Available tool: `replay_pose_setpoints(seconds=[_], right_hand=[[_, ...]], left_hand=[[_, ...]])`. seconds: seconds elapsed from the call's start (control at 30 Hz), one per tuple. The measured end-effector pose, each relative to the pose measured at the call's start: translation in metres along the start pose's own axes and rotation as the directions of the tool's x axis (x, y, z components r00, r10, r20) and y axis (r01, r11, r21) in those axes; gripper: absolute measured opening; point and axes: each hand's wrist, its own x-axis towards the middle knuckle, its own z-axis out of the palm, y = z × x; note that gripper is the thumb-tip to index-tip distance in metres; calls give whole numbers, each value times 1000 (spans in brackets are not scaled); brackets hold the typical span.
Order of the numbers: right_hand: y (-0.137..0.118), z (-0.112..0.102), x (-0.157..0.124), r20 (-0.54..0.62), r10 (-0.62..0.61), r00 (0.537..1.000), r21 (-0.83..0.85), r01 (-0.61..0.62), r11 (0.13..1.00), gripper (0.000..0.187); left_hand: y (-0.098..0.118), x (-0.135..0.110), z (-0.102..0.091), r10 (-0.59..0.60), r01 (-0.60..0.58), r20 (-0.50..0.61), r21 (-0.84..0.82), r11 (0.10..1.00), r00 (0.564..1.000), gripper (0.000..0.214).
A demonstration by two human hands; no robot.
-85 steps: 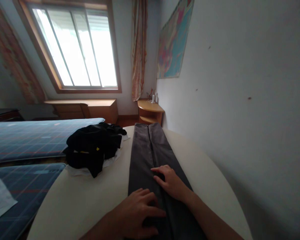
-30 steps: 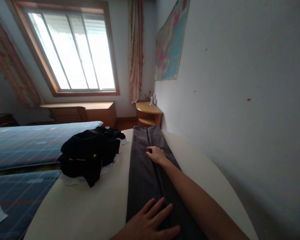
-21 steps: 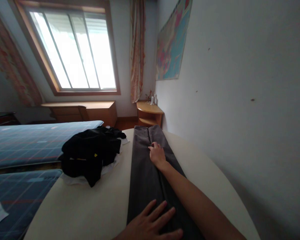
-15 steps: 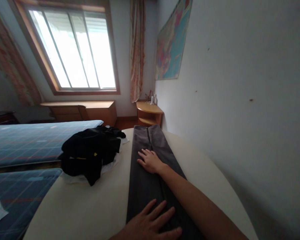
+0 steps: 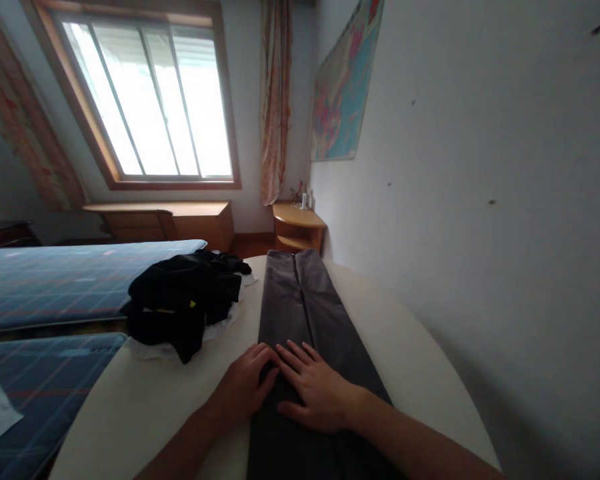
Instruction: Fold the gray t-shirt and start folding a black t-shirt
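Observation:
A pair of dark grey trousers (image 5: pixel 300 300) lies lengthwise on the cream round table (image 5: pixel 420 347), its two legs side by side with a dark line between them. My left hand (image 5: pixel 245 383) is at the left edge of the trousers, fingers curled and thumb and fingertips close together on the cloth. Just beside it, my right hand (image 5: pixel 315 393) rests palm down on the trousers, fingers stretched out, its fingertips near the left hand's. The near end of the trousers runs out of the bottom of the view.
A heap of black clothing (image 5: pixel 185 293) with a white piece under it sits on the table's left side. Two blue checked mattresses (image 5: pixel 80 280) lie beyond the table's left edge. A wall (image 5: pixel 480 267) stands on the right, and a small corner shelf (image 5: pixel 300 215) behind.
My right hand has slid back along the trousers towards me. My left hand has moved forward and left to the cloth's edge, and its spread fingers have curled.

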Motion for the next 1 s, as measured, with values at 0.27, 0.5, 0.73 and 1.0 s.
replay_pose_setpoints(seconds=[0.27, 0.5, 0.73, 1.0], right_hand=[[-29, 4, -82, 89, -122, 989, 81, 115, 990, 64], [-28, 31, -136, -132, -34, 991, -79, 23, 997, 54], [-29, 54, -160, -331, 50, 942, -171, -112, 979, 22], [-32, 62, -158, -461, -46, 886, -228, -68, 971, 11]], left_hand=[[19, -7, -10, 53, -56, 161, 10, 998, 986, 10], [67, -43, -29, 83, -127, 442, 70, 989, 893, 43], [76, -91, -30, 137, -283, 484, 242, 928, 864, 42], [52, -116, -12, 257, -394, 383, 338, 855, 887, 30]])
